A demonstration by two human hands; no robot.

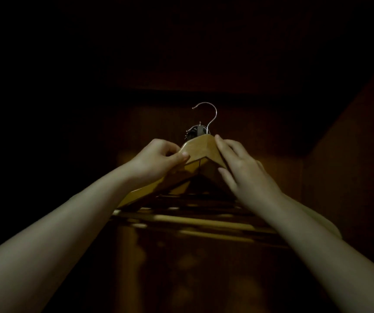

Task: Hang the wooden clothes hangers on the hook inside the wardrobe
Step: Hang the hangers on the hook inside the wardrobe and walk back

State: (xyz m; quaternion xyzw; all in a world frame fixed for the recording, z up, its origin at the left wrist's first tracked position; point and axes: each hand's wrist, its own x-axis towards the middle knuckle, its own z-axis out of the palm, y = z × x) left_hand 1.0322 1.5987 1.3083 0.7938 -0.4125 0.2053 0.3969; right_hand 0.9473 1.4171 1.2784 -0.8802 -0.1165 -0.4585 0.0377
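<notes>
A wooden clothes hanger (200, 146) is held up in the middle of the dark wardrobe, its metal hook (207, 114) standing free above it. My left hand (159, 159) pinches the hanger's left shoulder between thumb and curled fingers. My right hand (242, 170) lies on the right shoulder with fingers stretched along the wood and the thumb below it. Just behind the hanger's top sits a dark wardrobe hook (195, 131) with several metal hanger hooks on it. More wooden hangers (195, 220) hang behind and below, only their bars showing.
The wardrobe's wooden back panel (260, 132) is close behind the hangers. A side wall (351, 154) rises on the right. The top and left of the wardrobe are too dark to make out.
</notes>
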